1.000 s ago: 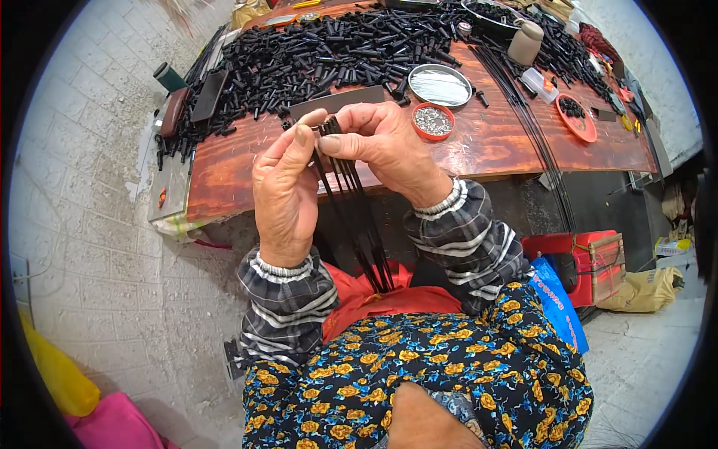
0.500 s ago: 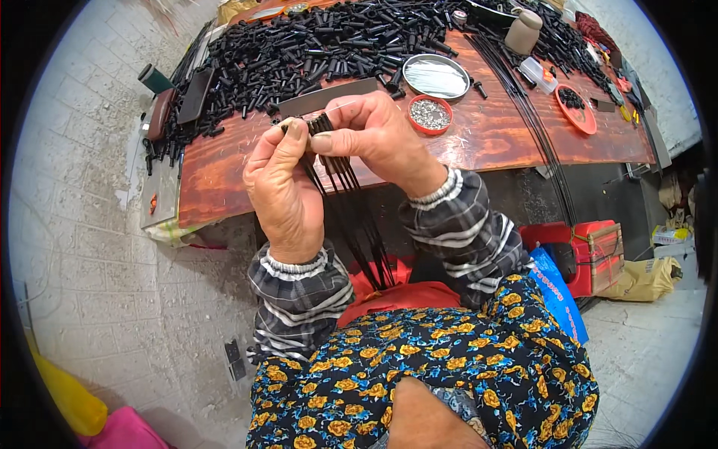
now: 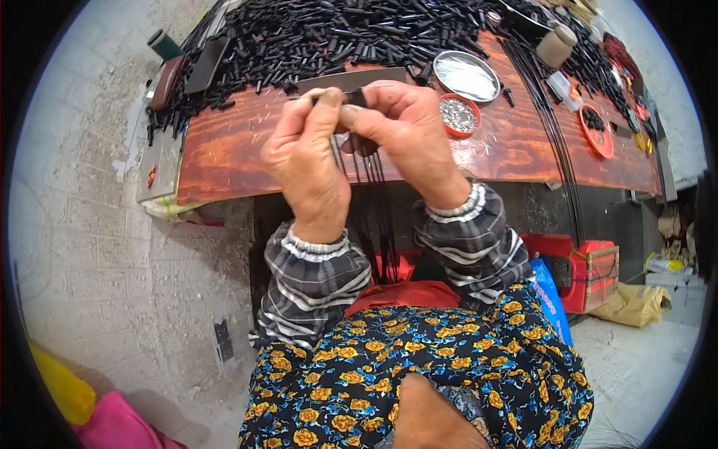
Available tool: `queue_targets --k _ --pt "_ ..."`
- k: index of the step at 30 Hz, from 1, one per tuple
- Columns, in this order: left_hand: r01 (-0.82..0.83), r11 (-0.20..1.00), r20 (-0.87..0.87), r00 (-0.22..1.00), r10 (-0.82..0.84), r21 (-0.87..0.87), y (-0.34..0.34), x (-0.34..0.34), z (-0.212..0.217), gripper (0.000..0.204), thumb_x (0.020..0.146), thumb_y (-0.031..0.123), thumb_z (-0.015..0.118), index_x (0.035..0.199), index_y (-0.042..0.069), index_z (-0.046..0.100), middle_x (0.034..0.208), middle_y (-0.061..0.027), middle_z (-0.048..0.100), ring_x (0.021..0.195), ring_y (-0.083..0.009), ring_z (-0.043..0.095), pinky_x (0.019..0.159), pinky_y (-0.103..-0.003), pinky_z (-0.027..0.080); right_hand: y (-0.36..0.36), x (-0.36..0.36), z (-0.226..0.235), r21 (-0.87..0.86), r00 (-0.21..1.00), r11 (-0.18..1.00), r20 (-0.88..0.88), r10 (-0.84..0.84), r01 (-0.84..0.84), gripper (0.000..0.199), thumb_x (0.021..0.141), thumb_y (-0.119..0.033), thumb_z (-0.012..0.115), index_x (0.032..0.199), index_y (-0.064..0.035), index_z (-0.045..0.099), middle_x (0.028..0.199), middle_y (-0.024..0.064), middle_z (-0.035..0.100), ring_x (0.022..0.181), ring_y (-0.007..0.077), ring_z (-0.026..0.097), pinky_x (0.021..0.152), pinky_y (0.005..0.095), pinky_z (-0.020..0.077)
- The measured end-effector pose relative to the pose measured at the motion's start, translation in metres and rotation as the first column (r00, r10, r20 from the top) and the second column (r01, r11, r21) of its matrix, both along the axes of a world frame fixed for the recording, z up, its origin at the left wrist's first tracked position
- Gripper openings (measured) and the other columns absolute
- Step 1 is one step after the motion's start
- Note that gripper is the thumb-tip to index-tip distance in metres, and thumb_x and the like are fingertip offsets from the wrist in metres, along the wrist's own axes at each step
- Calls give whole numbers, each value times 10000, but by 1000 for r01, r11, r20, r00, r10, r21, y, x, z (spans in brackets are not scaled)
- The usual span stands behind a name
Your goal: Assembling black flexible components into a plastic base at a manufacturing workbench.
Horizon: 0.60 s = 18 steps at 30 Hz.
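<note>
My left hand and my right hand meet above the table's front edge, fingertips nearly touching. Between them hangs a bundle of thin black rods, whose lower ends reach the red cloth on my lap. The right thumb and fingers are closed round the thicker black tops of the bundle. My left thumb and forefinger pinch the top of a rod at the bundle's left side; the fingers hide most of this end.
A heap of black tubes covers the back of the wooden table. To the right are a round tin of white sticks, a red dish of small metal pieces, more long rods and a red stool.
The view has shifted a little. My hands appear further right and slightly higher, with fingertips closer together. The thin clear strand at my right fingers no longer shows.
</note>
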<state>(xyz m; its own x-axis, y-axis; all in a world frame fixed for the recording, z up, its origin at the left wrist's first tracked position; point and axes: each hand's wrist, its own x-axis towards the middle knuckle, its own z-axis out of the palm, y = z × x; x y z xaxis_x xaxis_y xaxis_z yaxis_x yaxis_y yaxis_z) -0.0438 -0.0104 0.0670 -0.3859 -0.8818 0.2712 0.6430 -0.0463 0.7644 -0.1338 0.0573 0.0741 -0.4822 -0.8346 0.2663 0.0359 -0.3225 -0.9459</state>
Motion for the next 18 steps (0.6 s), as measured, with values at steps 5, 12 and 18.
queue_targets --k 5,12,18 --pt "118 993 75 990 -119 23 -3 -2 -10 122 864 34 649 973 -9 683 945 0 620 844 -60 548 748 -204 437 0 -11 -13 -53 988 996 133 76 -69 186 882 -96 636 1023 23 651 849 42 670 686 82 613 620 212 498" --pt "-143 929 505 805 310 -342 -70 34 -76 195 817 -1 612 992 -46 687 932 -47 651 794 -107 582 704 -241 477 -4 -29 -23 -21 982 995 156 102 -100 200 896 -131 625 1042 3 652 889 77 686 753 116 649 655 244 540" --pt "43 765 599 650 467 -643 -103 20 -83 216 744 53 649 943 72 730 764 -74 576 677 -158 565 639 -277 453 -3 -37 -28 -33 990 998 131 52 -48 216 891 -158 634 1040 -3 655 884 55 682 727 91 635 636 238 544"
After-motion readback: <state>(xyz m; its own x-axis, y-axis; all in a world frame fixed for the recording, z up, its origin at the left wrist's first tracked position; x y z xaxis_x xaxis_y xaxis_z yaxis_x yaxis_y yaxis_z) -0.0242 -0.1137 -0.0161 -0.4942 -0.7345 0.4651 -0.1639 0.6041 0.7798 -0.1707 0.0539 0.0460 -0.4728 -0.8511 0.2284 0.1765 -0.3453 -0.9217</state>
